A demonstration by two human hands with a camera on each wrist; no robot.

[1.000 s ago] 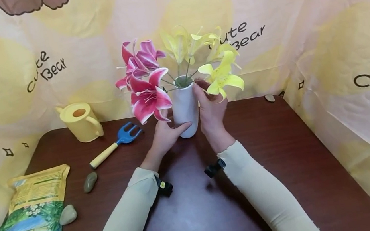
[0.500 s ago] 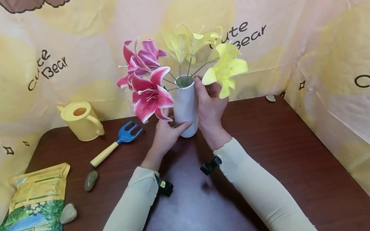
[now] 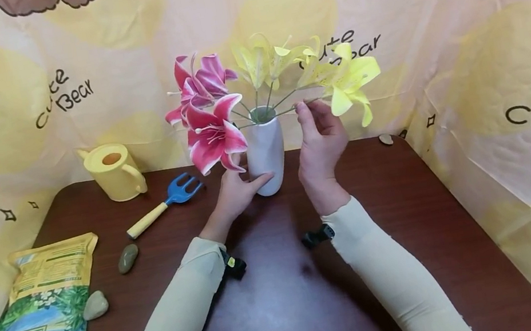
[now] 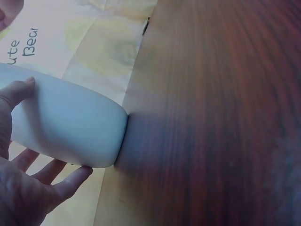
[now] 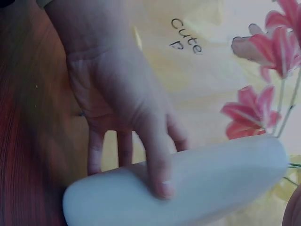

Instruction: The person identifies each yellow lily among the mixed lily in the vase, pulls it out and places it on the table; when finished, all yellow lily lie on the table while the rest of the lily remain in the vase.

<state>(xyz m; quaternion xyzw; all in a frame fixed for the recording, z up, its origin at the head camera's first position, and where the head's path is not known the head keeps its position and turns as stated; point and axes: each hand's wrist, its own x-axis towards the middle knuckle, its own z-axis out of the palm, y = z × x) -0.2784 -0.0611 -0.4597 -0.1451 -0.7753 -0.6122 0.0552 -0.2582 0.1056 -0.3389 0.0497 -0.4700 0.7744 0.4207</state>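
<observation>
A white vase [image 3: 265, 151] stands upright near the table's back edge. My left hand [image 3: 235, 190] grips its lower left side, thumb across the front; in the left wrist view the fingers [image 4: 70, 184] wrap under its base end. Pink lilies [image 3: 214, 139] lean out to the left of the mouth, and yellow lilies [image 3: 255, 66] stand at the back and right. My right hand [image 3: 322, 145], raised to the right of the vase, pinches the stem of the front yellow lily [image 3: 353, 82] between thumb and fingertips. That stem runs nearly level from the mouth to my fingers.
On the left stand a yellow watering can [image 3: 114, 172] and a blue hand fork [image 3: 167, 204] with a pale handle. A green and yellow bag [image 3: 40, 305] lies near two stones, one dark [image 3: 128, 259] and one pale [image 3: 96, 305]. Another small stone [image 3: 385, 139] sits at the back right corner.
My right hand has moved right, away from the vase's rim, drawing the front yellow lily outward and slightly up. My left hand has kept its grip on the vase.
</observation>
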